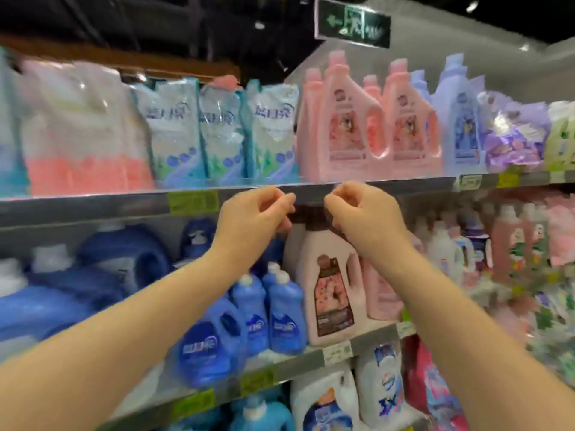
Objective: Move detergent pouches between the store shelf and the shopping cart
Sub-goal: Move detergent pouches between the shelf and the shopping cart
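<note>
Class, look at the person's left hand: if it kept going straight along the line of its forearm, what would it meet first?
Most likely the grey front edge of the upper shelf, just beyond the left hand; the blue-and-white pouches stand above it. Depth is unclear, so this is a judgement.

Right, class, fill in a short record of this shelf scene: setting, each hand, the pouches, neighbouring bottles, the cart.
setting: store shelves stocked with laundry products
left hand: raised at the upper shelf edge, fingers curled, nothing visibly held
right hand: beside it, likewise curled and empty
detergent pouches: blue-and-white, upright on the upper shelf, above-left of the hands
pink bottles: same shelf, right of the pouches
blue bottles: shelf below, under the left hand
shopping cart: not in view
</note>
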Motion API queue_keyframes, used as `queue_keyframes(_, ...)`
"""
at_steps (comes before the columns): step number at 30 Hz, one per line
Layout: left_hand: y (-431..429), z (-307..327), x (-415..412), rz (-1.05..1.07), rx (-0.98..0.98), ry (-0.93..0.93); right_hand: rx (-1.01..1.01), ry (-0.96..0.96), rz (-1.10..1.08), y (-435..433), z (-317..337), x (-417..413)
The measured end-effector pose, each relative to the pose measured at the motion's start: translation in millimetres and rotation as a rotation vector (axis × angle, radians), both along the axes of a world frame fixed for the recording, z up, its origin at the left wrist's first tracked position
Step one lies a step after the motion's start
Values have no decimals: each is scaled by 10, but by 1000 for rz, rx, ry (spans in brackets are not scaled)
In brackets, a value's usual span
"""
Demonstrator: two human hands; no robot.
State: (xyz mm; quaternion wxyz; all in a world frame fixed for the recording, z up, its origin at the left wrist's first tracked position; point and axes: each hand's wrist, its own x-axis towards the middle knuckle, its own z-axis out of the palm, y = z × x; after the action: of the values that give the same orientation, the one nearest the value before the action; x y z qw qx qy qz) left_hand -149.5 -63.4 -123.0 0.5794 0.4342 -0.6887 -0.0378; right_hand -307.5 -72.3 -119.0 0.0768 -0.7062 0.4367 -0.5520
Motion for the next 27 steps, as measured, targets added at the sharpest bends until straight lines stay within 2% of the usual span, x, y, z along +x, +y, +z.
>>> queue_keyframes(6,-75,405,1430,204,-8,26,-31,16,202,-362,305,1241)
queue_keyframes(9,-169,543,1752,243,-7,54,-24,22,271,-580,441,1565)
queue_keyframes(13,-393,708,2080,367,-26,3,-29,65,379,-973,691,1965)
queue_keyframes(15,-491,773,2215,426,-47,-31,-56,145,416,-1132,819,2161)
queue_keyframes(18,-580,851,2353,519,-44,-106,-135,365,434,-1303,982,2448)
queue_keyframes(22,-672,995,2641,762,72,-282,-195,692,409,-1438,1135,2774)
queue_keyframes(25,-748,1084,2943,916,213,-218,-118,797,408,-1547,1275,3049)
queue_keyframes(27,-788,1116,3127,963,253,-148,-63,803,440,-1616,1328,3275)
